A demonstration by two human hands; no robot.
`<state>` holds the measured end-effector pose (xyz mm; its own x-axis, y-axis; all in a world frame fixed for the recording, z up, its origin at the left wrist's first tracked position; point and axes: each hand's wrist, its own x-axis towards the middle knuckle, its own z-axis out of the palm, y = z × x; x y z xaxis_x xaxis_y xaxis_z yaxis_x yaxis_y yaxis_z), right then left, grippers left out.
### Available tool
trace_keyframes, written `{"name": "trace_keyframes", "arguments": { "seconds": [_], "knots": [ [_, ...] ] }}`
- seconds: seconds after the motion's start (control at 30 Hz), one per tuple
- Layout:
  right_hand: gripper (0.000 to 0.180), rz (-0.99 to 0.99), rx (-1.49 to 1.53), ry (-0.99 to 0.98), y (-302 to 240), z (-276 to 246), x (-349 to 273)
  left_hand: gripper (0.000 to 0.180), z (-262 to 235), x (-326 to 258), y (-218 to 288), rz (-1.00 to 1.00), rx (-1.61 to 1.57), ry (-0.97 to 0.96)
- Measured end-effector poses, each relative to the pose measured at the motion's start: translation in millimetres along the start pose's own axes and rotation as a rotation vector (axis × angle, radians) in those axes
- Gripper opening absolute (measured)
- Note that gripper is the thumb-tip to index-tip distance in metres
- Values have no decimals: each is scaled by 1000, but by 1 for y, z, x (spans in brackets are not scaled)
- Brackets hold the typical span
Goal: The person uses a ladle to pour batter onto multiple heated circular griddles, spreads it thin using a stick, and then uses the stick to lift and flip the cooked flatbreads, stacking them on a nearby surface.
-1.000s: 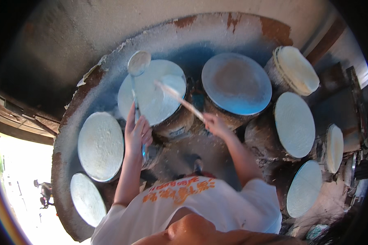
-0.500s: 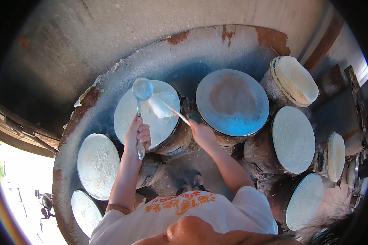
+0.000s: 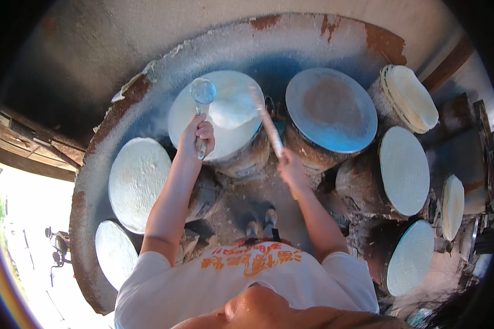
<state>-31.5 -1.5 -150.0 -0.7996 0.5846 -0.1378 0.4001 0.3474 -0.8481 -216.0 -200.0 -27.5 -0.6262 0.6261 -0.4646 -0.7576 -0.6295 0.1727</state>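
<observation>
As the head view shows, the left hand (image 3: 196,131) grips a shiny metal ladle (image 3: 203,90), fingers curled round its handle, the round bowl seen against a disc-shaped griddle (image 3: 184,120). The right hand (image 3: 292,169) closes its fingers round a slim, pale stick (image 3: 271,130), whose blurred far end is by the griddle's right edge. A soft-edged white mass (image 3: 231,113) shows on the griddle. Beside it, a second disc (image 3: 330,107) has a matt brown centre.

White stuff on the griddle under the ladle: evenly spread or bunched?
Bunched, apparently: a bright white lump stands out on the duller griddle, between ladle and stick; its edges are blurred.
</observation>
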Motion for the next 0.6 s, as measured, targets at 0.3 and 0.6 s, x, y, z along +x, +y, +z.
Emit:
{"name": "trace_keyframes", "arguments": {
  "seconds": [0.3, 0.6],
  "knots": [
    [31, -474, -193, -28, -93, 49, -15, 22, -36, -48, -56, -177, -761, -158],
    [36, -415, -64, -432, -37, 40, 13, 31, 62, -110, -17, -215, -599, -506]
  ]
}}
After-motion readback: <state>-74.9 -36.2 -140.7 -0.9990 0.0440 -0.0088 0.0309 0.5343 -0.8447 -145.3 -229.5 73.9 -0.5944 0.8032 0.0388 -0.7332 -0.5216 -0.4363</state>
